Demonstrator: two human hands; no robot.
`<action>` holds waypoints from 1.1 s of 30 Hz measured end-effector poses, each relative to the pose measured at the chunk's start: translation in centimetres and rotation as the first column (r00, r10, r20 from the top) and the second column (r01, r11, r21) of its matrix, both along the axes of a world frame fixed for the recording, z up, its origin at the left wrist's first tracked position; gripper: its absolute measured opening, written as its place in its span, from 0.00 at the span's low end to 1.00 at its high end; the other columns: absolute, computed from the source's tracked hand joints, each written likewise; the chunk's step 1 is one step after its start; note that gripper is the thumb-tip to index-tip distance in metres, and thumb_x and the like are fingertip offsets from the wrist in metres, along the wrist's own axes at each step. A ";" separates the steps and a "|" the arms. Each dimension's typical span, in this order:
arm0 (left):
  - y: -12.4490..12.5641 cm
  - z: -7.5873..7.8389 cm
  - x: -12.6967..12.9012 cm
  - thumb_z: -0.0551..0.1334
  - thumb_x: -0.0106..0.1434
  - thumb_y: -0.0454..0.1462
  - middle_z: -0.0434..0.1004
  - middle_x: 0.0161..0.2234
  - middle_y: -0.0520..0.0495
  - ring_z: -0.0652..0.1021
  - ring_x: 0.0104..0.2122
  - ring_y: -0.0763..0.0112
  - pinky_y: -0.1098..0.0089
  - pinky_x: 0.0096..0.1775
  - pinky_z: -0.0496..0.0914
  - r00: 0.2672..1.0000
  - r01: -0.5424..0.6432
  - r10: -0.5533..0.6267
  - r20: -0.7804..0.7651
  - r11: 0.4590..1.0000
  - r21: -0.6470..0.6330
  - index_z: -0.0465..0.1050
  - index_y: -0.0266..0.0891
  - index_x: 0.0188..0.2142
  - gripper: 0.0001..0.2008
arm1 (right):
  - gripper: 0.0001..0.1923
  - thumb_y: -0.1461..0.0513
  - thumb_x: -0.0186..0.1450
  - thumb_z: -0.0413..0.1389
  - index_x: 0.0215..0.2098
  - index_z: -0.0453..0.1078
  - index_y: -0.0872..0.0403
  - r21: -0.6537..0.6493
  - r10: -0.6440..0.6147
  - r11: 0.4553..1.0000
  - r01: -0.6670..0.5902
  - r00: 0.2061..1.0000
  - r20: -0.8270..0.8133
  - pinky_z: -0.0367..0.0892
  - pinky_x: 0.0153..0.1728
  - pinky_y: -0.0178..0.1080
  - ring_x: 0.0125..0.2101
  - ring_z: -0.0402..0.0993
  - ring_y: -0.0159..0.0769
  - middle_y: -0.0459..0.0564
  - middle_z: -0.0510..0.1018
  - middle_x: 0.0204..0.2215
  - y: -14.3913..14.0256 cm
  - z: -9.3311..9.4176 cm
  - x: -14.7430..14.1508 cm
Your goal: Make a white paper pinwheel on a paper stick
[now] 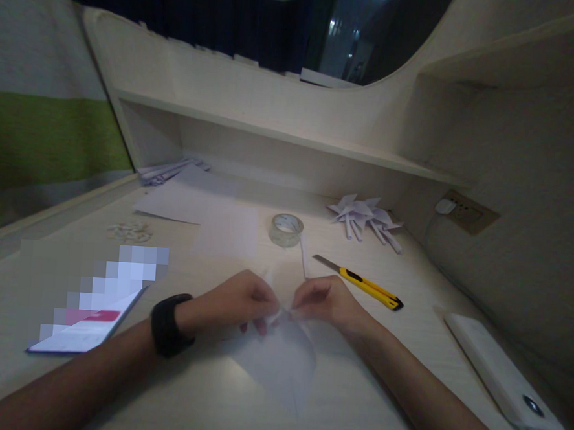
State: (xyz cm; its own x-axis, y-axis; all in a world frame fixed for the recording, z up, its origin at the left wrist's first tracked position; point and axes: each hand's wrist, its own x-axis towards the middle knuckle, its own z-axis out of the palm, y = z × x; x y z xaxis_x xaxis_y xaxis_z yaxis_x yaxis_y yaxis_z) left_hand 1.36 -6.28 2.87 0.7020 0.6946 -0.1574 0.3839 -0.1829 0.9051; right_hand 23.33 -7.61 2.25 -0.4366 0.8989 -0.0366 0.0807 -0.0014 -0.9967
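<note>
Both the left hand (pixel 243 300) and right hand (pixel 323 301) pinch a white paper sheet (pixel 281 357) on a pale wooden desk (pixel 198 398) beneath a long shelf (pixel 282 137); a yellow utility knife (pixel 360 283) lies nearby.

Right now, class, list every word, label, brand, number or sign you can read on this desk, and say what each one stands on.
No text can be read.
Booklet by the left hand: its upper part is pixelated, and the red band shows no legible print.
Yellow utility knife beyond the right hand: no readable brand.
Tape roll, folded paper, white device: no markings to be seen.
</note>
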 end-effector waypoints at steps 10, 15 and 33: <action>-0.2 0.0 0.1 0.58 0.60 0.41 0.80 0.25 0.43 0.80 0.25 0.67 0.78 0.20 0.66 1.000 -0.013 0.013 0.010 1.000 -0.023 0.78 0.33 0.30 0.14 | 0.12 0.61 0.42 0.70 0.23 0.76 0.57 0.028 -0.014 1.000 0.014 0.999 0.034 0.69 0.27 0.34 0.23 0.73 0.31 0.46 0.78 0.21 -0.2 0.3 -0.4; -0.1 0.0 0.1 0.58 0.60 0.42 0.80 0.26 0.43 0.79 0.25 0.68 0.77 0.21 0.68 1.000 -0.013 0.013 0.017 1.000 -0.013 0.77 0.32 0.31 0.15 | 0.13 0.60 0.43 0.70 0.25 0.76 0.56 0.010 -0.009 1.000 0.009 1.000 0.019 0.70 0.28 0.35 0.24 0.74 0.33 0.46 0.78 0.22 -0.3 0.1 -0.5; 0.2 -1.4 0.1 0.60 0.60 0.43 0.79 0.25 0.43 0.78 0.23 0.70 0.74 0.26 0.72 0.996 -0.046 0.046 0.070 0.999 -0.008 0.76 0.32 0.30 0.15 | 0.15 0.58 0.44 0.70 0.27 0.75 0.57 0.006 0.015 1.000 -0.015 0.999 0.039 0.71 0.29 0.36 0.26 0.76 0.35 0.47 0.79 0.24 -0.3 0.1 -0.5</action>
State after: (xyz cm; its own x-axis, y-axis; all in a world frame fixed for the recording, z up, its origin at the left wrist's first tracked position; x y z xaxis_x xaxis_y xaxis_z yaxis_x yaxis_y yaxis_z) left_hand 1.50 -6.10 1.50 0.6788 0.7255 -0.1133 0.3271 -0.1606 0.9312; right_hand 22.79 -7.91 2.32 -0.4482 0.8926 -0.0486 0.1198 0.0061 -0.9928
